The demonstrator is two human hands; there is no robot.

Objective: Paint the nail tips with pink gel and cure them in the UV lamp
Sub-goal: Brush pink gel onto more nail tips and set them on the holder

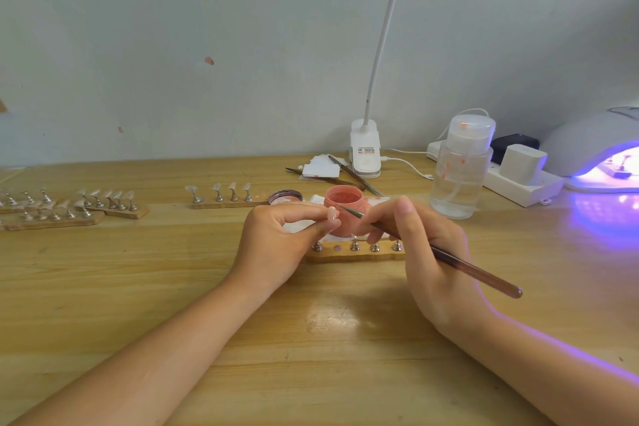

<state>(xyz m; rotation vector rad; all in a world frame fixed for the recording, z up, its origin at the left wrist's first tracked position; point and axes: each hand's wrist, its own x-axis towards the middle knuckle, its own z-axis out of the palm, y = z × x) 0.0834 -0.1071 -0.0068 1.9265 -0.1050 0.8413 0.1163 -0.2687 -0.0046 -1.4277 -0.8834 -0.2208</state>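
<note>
My left hand point(276, 242) pinches a small nail tip point(332, 213) between thumb and forefinger, just in front of the open pink gel jar point(344, 209). My right hand point(425, 245) grips a thin brush point(446, 256), and its point sits right beside the nail tip. Below my fingers lies a wooden strip point(356, 254) with metal stands; one magnet spot on it is bare. The UV lamp point(594, 152) glows purple at the far right, with a stand inside.
More wooden strips with nail tips on stands lie at the left point(74, 209) and behind the jar point(221, 197). The jar's lid point(285, 198), spare brushes and paper point(321, 169), a clip lamp point(364, 152), a pump bottle point(461, 169) and a power strip point(518, 180) stand behind.
</note>
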